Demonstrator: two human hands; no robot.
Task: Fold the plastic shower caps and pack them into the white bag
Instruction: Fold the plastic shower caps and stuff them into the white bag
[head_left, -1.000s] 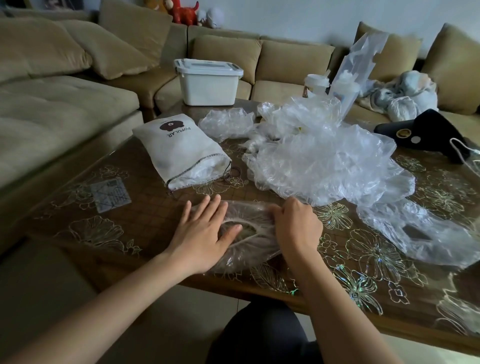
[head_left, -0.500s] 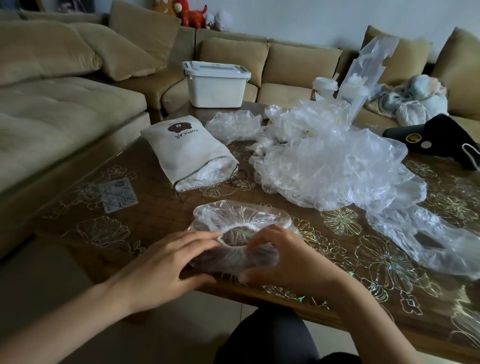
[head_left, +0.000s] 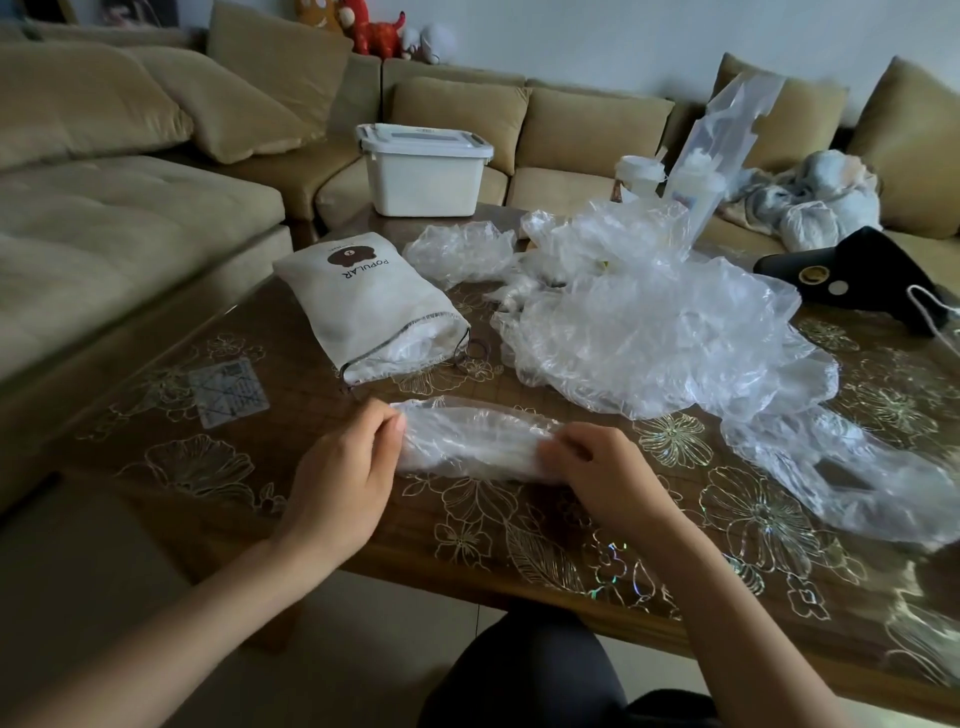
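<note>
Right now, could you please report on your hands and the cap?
Left hand and right hand pinch the ends of the clear plastic shower cap, folded into a strip. White fabric bag lies just beyond, mouth facing it. Nothing between.

Dim, soft indoor light; wide-angle view with bent edges.
The wall (head_left: 597, 36) at 12 to 1 o'clock is brightest, and the pile of clear plastic (head_left: 649, 322) glows pale. The table (head_left: 571, 545) cover throws iridescent glints at 4 to 5 o'clock. Corners darken, most at 7 o'clock. The sofa (head_left: 130, 208) bows at 9 o'clock. The left hand (head_left: 337, 467), right hand (head_left: 608, 473) and shower cap (head_left: 467, 441) look slightly soft; shadows are faint.
</note>
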